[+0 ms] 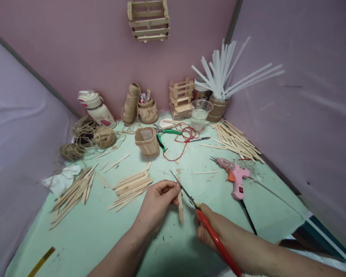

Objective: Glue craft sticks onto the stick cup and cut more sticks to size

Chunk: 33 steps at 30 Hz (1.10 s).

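Note:
My left hand (pixel 163 198) is closed, pinching a flat wooden craft stick (pixel 180 206) near its upper end. The stick points down toward me. In my right hand (pixel 212 227) is a pair of scissors (pixel 216 236) with red handles, their dark blades reaching up and left beside the stick's top. Whether the blades touch the stick I cannot tell. Just left of my left hand lies a pile of cut craft sticks (pixel 132 188). Beyond my hands stands a small cup made of sticks (pixel 148 143), and small wood scraps (pixel 178 171) lie near the blade tips.
A pink glue gun (pixel 237 175) lies at right, its cord running toward me. Loose sticks lie in piles at far right (pixel 238 140) and left (pixel 73 196). Green-handled pliers (pixel 170 132), red cord (pixel 190 131), a plastic cup (pixel 200 115), twine balls (pixel 104 137) and a bottle (pixel 98 109) stand behind.

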Available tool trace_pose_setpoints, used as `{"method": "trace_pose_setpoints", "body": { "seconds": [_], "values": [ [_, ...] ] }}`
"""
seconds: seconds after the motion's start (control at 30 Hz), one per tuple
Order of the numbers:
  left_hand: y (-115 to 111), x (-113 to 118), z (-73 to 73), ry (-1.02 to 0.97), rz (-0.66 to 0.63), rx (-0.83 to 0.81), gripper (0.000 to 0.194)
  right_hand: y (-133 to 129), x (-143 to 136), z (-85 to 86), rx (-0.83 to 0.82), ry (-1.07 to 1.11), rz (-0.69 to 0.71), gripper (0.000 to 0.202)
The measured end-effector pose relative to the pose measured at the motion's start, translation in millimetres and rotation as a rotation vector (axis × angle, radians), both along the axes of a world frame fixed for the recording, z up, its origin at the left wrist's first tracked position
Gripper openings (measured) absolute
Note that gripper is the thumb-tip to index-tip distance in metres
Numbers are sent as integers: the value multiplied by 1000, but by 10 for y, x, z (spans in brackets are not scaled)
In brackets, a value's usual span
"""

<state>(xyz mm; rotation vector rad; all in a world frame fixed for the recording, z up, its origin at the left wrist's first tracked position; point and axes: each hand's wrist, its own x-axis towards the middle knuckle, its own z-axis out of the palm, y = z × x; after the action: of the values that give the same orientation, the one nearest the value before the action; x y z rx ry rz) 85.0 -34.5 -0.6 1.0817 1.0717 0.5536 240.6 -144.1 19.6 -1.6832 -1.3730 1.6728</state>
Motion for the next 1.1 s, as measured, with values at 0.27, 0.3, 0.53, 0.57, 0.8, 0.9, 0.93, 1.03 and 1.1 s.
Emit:
{"method": "trace_pose_setpoints", "body": {
  "seconds": [0.27,0.3,0.53,0.57,0.8,0.9,0.93,1.03,1.1],
  "values": [
    [-3,6,-7,-21,1,-14,20,34,2,105,-54,-10,26,31],
    [-2,8,-6,-21,-2,-14,20,37,-1,104,-59,-14,26,30],
    [-2,35,-34,-31,9,-82,23,63,-32,17,-79,-28,-75,32],
    [-2,40,-46,-39,14,-107,23,69,-36,9,-84,-26,-90,31],
    [5,65,-107,-69,20,-215,25,89,-65,-22,-161,-47,-144,31],
    [18,72,-122,-87,11,-247,25,102,-55,-16,-182,-59,-147,34],
    [22,73,-127,-90,10,-258,25,109,-48,-15,-191,-68,-143,36],
    [28,75,-138,-88,21,-285,25,132,-33,-26,-212,-104,-122,39],
    [30,80,-137,-84,22,-296,25,145,-30,-41,-215,-121,-116,38]
  ]
}}
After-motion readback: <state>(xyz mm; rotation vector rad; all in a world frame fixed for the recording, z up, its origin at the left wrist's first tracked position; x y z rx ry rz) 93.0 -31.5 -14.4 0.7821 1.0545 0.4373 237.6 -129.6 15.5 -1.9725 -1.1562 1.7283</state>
